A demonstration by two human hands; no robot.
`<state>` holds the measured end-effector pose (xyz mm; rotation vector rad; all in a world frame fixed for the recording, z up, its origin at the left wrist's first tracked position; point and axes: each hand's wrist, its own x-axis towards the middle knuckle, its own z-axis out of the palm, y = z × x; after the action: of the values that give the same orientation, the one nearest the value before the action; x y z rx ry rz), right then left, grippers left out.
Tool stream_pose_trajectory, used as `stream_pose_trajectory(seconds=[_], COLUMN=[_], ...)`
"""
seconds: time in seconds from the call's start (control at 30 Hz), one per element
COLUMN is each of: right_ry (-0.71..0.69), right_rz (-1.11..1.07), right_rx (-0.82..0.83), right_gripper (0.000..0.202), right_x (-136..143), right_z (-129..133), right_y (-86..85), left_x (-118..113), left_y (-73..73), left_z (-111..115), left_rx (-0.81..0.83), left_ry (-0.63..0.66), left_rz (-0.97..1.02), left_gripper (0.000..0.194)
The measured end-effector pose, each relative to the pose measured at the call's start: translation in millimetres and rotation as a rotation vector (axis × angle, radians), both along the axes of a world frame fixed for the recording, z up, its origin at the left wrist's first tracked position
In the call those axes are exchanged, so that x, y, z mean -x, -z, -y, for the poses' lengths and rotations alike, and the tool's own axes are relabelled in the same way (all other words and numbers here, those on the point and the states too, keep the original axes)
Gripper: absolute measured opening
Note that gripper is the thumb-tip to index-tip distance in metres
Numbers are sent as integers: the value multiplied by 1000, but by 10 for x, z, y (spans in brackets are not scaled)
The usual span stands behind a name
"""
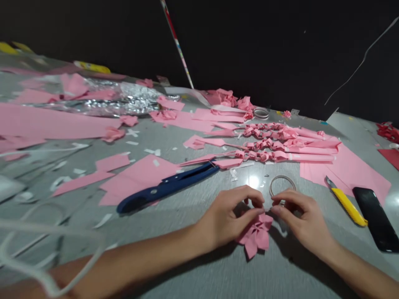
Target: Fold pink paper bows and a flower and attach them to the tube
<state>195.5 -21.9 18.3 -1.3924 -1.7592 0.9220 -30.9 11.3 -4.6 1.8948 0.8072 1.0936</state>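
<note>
A pink paper flower (256,236) with several pointed petals lies at the front of the grey table. Above its upper edge, my left hand (232,214) is closed in a pinch, with the thumb on the flower's top petals. My right hand (301,216) is also pinched, its fingertips just right of the flower; whatever is between them is too small to make out. Right behind those fingers stands a thin ring like a roll of clear tape (283,177), its lower part partly hidden by my right hand.
Dark blue scissors (168,185) lie left on pink paper sheets (140,174). To the right are a yellow utility knife (349,207) and a black phone (375,218). Pink paper chains (264,155), silvery wrap (134,97) and white scraps spread behind. A blurred white cord (46,276) crosses front left.
</note>
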Motion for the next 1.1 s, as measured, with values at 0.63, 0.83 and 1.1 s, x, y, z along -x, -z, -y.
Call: stream_pose_trajectory(seconds=[0.63,0.83,1.1], right_ry=[-108,-227,-257], right_rz=[59,101,159], right_rx=[197,428,466], right_gripper=[26,28,27], right_x=[-63,44,170], right_z=[11,-15,-35], right_y=[-242,-265,-241], left_x=[5,-7,-52], left_y=[27,35,27], left_z=[-178,-246,-262], left_rx=[14,-6,-23], left_ry=[-101,-73,-59], left_rz=[15,-30,-42], left_gripper=[24,23,19])
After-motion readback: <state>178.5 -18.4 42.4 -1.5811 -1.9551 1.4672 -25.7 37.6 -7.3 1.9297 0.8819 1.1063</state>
